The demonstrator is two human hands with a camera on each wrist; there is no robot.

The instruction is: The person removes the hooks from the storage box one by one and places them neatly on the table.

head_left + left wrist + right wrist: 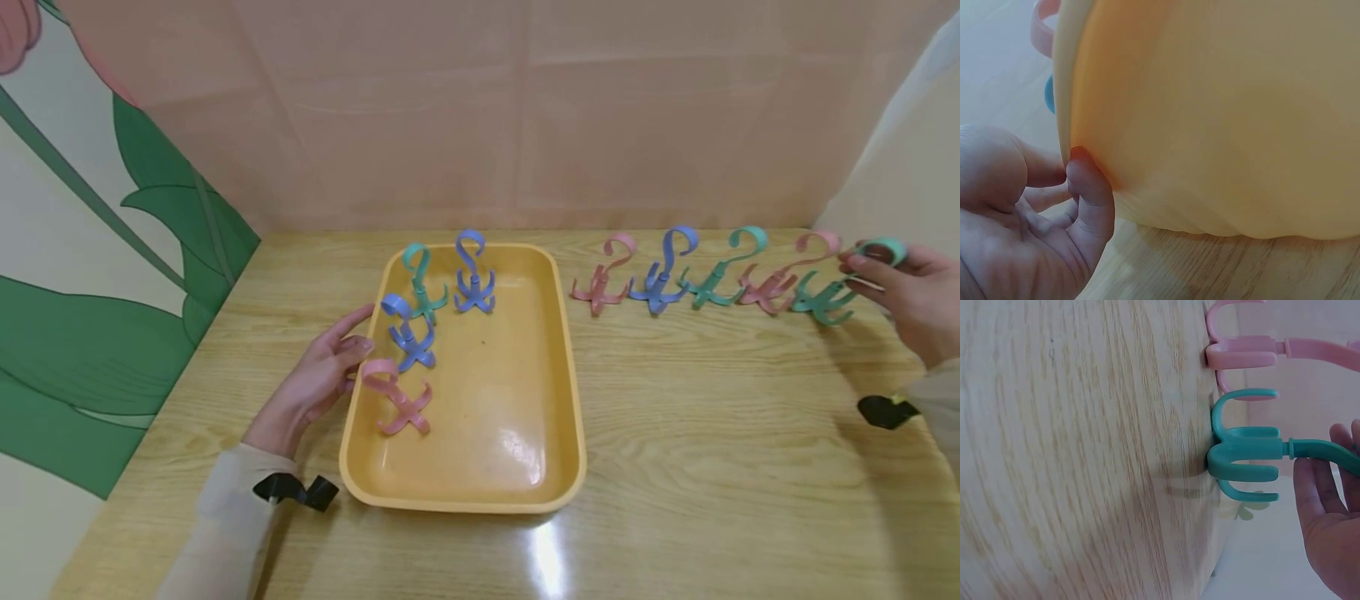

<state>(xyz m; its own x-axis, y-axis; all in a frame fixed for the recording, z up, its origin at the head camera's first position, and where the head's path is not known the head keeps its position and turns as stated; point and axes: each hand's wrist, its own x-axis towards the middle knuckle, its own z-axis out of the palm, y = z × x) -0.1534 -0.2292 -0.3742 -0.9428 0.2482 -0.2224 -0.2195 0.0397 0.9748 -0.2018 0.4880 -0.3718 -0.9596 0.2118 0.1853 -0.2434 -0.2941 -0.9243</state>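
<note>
My left hand (318, 379) pinches the left rim of a yellow tray (573, 400) between thumb and fingers, clearest in the left wrist view. At the far right, my right hand (918, 292) holds the curved top of a green multi-prong hanging hook (828, 302). Its prongs rest on or just touch the table in the right wrist view. Beside it in a row stand a pink hook (768, 287), a green hook (708, 287), a blue hook (657, 287) and another pink hook (597, 287).
Inside the tray, along its left and back sides, are a green hook (426, 304), two blue hooks (474, 292) and a pink hook (407, 408). The wooden table (720, 467) meets a pink covered wall (517, 125) behind. A wall with painted leaves (75, 358) borders the left.
</note>
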